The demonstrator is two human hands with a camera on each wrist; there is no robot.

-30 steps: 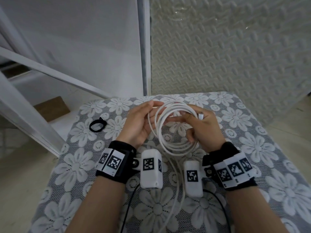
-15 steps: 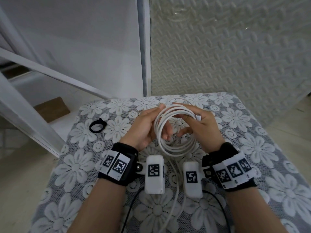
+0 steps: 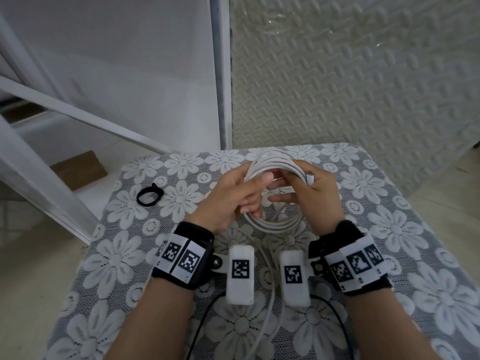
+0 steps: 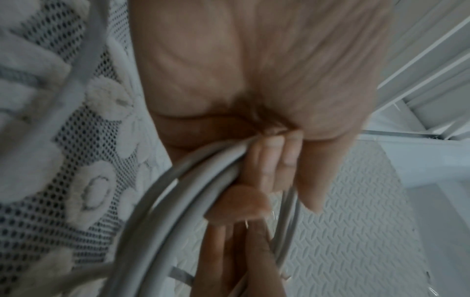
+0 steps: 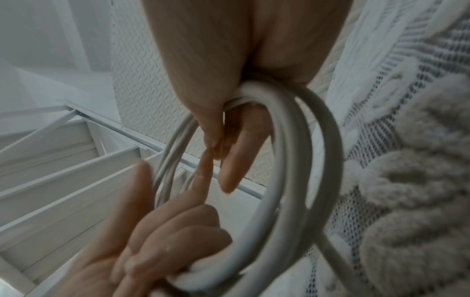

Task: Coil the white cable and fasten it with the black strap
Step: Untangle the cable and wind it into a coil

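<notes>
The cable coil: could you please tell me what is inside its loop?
Fingers of the left hand and right hand reach inside the cable coil; flowered tablecloth shows through. Hands hide the rest.

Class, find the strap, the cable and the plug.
strap (image 3: 147, 197), head view, its black ring.
cable (image 3: 275, 226), head view, near arc of coil.
plug (image 3: 310, 177), head view, white tip above right hand.

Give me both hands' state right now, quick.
Left hand: fingers curled round the white cable coil, gripping it.
Right hand: holds the coil's other side, with the plug end by its thumb.
</notes>
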